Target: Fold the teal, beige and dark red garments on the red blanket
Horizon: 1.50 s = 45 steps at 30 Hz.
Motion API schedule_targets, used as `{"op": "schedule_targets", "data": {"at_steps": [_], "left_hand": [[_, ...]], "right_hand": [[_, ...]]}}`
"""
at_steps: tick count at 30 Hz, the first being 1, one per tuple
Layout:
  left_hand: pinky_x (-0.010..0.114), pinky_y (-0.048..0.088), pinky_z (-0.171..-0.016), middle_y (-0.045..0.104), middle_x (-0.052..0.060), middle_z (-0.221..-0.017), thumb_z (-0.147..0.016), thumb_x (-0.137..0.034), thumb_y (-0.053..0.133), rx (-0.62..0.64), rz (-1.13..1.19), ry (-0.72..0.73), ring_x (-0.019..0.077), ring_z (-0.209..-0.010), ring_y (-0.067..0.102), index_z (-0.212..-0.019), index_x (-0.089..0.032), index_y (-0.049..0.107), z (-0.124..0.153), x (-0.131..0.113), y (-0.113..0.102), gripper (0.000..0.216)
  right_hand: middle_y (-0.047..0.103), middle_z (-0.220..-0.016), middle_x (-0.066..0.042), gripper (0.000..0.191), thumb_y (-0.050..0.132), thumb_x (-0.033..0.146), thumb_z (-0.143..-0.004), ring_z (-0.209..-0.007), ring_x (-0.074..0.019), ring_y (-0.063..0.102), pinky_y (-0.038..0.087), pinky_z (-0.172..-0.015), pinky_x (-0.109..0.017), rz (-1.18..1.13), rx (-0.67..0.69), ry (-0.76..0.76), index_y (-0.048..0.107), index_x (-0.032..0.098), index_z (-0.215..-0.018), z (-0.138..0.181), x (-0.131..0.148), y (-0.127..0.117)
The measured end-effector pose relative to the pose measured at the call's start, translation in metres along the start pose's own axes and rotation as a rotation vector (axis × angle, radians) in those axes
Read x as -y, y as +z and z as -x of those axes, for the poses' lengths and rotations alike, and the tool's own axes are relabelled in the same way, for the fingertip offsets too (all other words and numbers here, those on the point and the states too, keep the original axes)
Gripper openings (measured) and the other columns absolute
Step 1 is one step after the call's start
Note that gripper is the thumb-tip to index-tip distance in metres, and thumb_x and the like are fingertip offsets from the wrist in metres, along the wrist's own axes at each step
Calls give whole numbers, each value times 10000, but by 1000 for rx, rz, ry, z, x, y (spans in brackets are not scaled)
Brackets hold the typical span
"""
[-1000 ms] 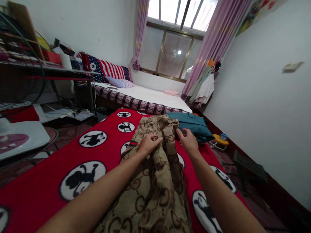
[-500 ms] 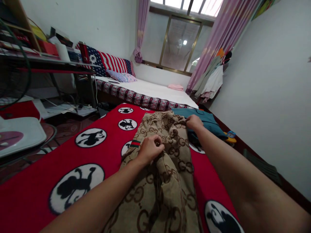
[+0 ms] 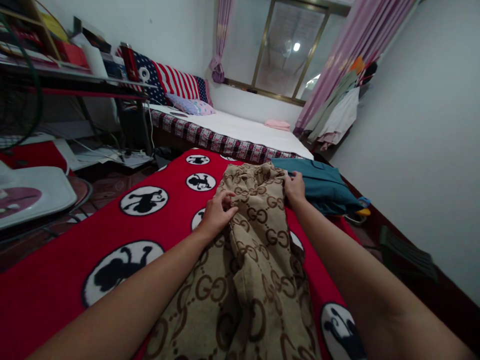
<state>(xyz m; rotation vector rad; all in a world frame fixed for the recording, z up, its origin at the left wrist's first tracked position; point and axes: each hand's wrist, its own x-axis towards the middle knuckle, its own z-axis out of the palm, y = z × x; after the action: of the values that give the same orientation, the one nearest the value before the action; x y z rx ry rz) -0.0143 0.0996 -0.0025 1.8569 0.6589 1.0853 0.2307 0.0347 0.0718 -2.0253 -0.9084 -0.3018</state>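
Both hands work a tan monogram garment [image 3: 255, 250], which lies lengthwise down the middle of a red blanket [image 3: 75, 235] printed with black-and-white monkey roundels.

Left hand [image 3: 216, 214]: fingers curled, pinching a fold of the tan cloth at its left edge, about midway up.

Right hand [image 3: 295, 187]: at the garment's far right corner, fingers bent over the fabric edge and gripping it, just beside a folded teal garment [image 3: 322, 185] that rests at the blanket's far right.

The tan cloth is bunched and ridged between the two hands; its near end spreads toward the camera between the forearms.

Far: a white bed [image 3: 243, 132] with a flag-pattern pillow [image 3: 168, 82], pink curtains [image 3: 337, 55] and hanging clothes [image 3: 337, 117]. Left: a cluttered shelf [image 3: 56, 75].
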Motion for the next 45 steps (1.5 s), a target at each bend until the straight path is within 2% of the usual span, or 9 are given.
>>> {"op": "schedule_targets", "data": {"at_steps": [3, 7, 10, 15, 24, 30, 34, 40, 45], "left_hand": [[276, 512, -708, 618, 10, -785, -676, -181, 686, -15, -1, -8, 161, -742, 628, -1039, -181, 641, -1, 3, -1, 367], [275, 519, -716, 644, 21, -815, -682, -183, 704, -2, 46, -10, 166, -765, 638, -1065, -172, 646, -3, 9, -1, 387], [260, 513, -699, 651, 23, -799, -693, -171, 685, 14, 72, 2, 162, -753, 640, -1037, -153, 648, -4, 11, -1, 346], [260, 503, -722, 670, 37, -789, -699, -115, 640, 38, -29, 38, 160, -757, 636, -859, -137, 673, -3, 9, -2, 165], [279, 515, -773, 683, 45, -832, -710, -97, 613, 13, -37, 77, 164, -789, 640, -872, -138, 698, 0, 8, -2, 188], [342, 469, -956, 643, 62, -1036, -671, 26, 464, -19, -162, 252, 192, -1040, 590, -811, -189, 726, 17, -7, -6, 367], [394, 402, -1048, 667, 32, -1091, -590, 58, 435, 183, -172, 399, 203, -1136, 557, -780, -233, 738, 37, -26, -22, 461], [327, 470, -916, 731, 34, -968, -646, -84, 455, 677, -13, 303, 212, -969, 639, -817, -220, 753, 64, -72, -68, 370], [216, 443, -617, 694, 4, -691, -830, -315, 500, 1014, -146, 128, 155, -643, 606, -752, -197, 761, 73, -111, -88, 296]], "right_hand": [[477, -1402, -164, 481, 473, 350, -900, -1344, -263, 378, 266, -1133, -448, 8, -38, -321, 484, 128, -1327, 41, 22, -24], [459, -1463, -59, 465, 424, 400, -955, -1397, -235, 333, 234, -1158, -455, -1, 400, -716, 458, 255, -1395, 100, 30, -42], [377, -1528, -46, 500, 415, 416, -957, -1433, -251, 277, 224, -1151, -515, 105, 705, -667, 415, 285, -1440, 125, 11, -27], [319, -1554, -81, 538, 484, 334, -901, -1439, -286, 263, 242, -1134, -554, 85, 773, -480, 444, 250, -1430, 137, 3, -13], [682, -979, -47, 225, 587, 382, -854, -937, -214, 626, 478, -835, -319, -363, 894, -334, 676, 242, -1006, 218, 72, -146], [628, -1007, -54, 370, 693, 254, -713, -913, -224, 567, 435, -759, -306, -61, 877, -389, 604, 244, -1072, 265, 62, -146], [590, -731, -2, 93, 604, 224, -682, -719, -178, 539, 414, -661, -273, -250, 897, -126, 584, 212, -772, 259, 47, -125], [639, -788, 1, 215, 677, 368, -698, -733, -185, 598, 478, -705, -287, -855, 798, 334, 622, 223, -848, 236, 56, -145], [594, -726, 5, 320, 718, 475, -742, -666, -131, 530, 407, -606, -223, -682, 1275, 168, 666, 168, -820, 239, 57, -155]]}}
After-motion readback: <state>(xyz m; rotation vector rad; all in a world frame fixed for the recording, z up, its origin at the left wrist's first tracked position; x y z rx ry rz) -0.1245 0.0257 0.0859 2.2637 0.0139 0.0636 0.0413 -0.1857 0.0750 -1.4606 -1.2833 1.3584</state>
